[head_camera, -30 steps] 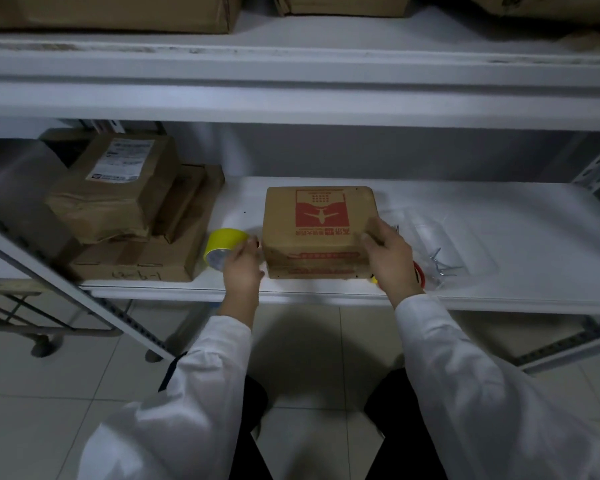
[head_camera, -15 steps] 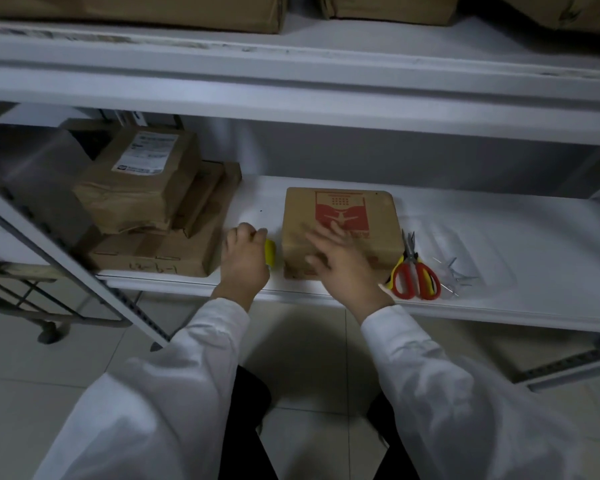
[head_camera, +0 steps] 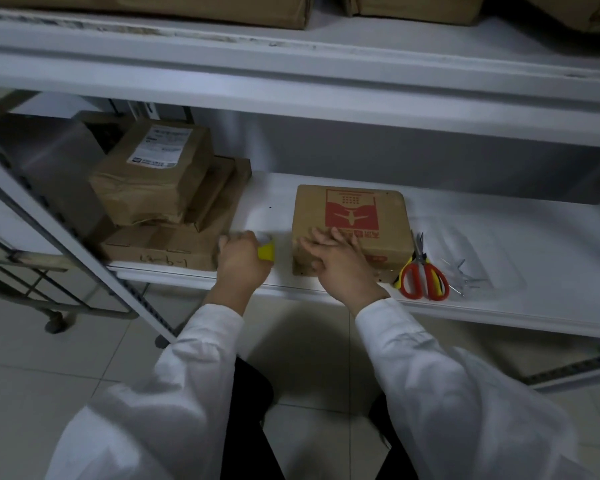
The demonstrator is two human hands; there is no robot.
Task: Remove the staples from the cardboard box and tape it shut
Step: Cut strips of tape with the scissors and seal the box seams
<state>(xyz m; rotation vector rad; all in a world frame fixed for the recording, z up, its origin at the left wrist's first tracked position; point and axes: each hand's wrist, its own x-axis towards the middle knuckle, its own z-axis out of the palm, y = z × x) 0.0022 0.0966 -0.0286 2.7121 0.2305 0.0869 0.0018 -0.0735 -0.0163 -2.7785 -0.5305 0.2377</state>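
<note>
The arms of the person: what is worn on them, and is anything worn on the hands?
Both arms are in long, loose white sleeves that end at the wrists. The left hand and right hand are bare: no gloves, rings or watch show.

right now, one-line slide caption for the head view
Left hand grips yellow tape roll; right hand presses flat on the cardboard box.

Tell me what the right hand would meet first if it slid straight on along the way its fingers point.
The right hand lies flat on the cardboard box, fingers pointing toward the back. It would cross the red print, then probably meet nothing before the shelf's back wall.
</note>
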